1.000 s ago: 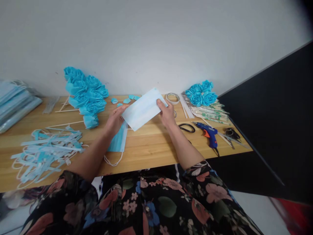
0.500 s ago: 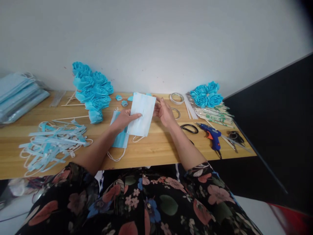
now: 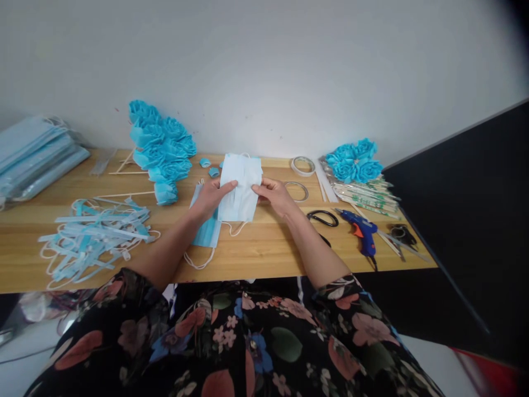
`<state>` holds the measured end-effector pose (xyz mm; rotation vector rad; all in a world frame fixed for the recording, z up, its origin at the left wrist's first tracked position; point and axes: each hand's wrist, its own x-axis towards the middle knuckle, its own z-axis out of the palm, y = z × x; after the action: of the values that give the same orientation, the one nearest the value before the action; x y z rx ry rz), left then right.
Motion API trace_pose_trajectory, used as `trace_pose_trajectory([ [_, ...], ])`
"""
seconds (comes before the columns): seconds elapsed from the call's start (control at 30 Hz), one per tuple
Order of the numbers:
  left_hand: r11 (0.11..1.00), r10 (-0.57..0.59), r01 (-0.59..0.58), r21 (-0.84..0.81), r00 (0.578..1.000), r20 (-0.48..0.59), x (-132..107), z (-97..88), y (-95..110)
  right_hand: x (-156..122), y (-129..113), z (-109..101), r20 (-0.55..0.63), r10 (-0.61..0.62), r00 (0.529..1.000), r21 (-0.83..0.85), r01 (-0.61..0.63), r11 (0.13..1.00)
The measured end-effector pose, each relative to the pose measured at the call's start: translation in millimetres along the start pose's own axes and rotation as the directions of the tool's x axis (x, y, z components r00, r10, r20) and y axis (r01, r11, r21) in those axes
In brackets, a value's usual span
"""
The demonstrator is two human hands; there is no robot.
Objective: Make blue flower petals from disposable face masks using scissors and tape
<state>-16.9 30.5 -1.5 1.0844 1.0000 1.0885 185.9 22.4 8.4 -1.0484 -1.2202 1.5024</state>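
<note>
A pale blue face mask is held up over the table between my hands, its ear loop hanging below. My left hand is closed on its left edge, thumb across the front. My right hand pinches the right edge with the thumb on top; the fingers behind are hidden. Another blue mask lies flat on the table under my left wrist, partly covered. Small curled blue pieces rest just behind the held mask.
Blue fabric flowers on sticks and a pile of cut strips lie left, with stacked masks beyond. On the right are tape, black-handled scissors, a blue glue gun and more flowers.
My right hand, open beside the mask before, has come onto its right edge and grips it. The mask's surface now looks bent and creased.
</note>
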Motion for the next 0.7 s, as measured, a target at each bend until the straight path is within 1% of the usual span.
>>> trace_pose_trajectory([
  [0.13,1.000,-0.009,0.008,-0.016,0.999,-0.033,0.2,0.0,2.7,0.4,-0.7,-0.7,-0.013,-0.002,1.000,-0.016,0.002,1.000],
  [0.27,1.000,0.002,-0.002,-0.022,1.000,-0.031,1.2,-0.4,1.9,-0.2,-1.2,-0.8,-0.005,-0.005,1.000,-0.010,0.005,1.000],
  [0.47,0.998,0.067,-0.067,-0.006,0.998,-0.014,2.2,0.1,0.0,-0.2,0.2,-0.7,0.007,-0.001,1.000,-0.005,0.001,1.000],
  [0.57,0.996,0.080,-0.079,0.040,0.997,-0.017,2.5,0.1,-0.4,0.1,2.2,-1.0,0.026,0.004,1.000,-0.007,-0.004,1.000],
  [0.7,0.983,0.103,-0.101,0.151,0.995,-0.003,1.3,-0.4,0.8,0.6,5.5,-1.7,0.063,0.042,0.997,-0.013,-0.042,0.999],
])
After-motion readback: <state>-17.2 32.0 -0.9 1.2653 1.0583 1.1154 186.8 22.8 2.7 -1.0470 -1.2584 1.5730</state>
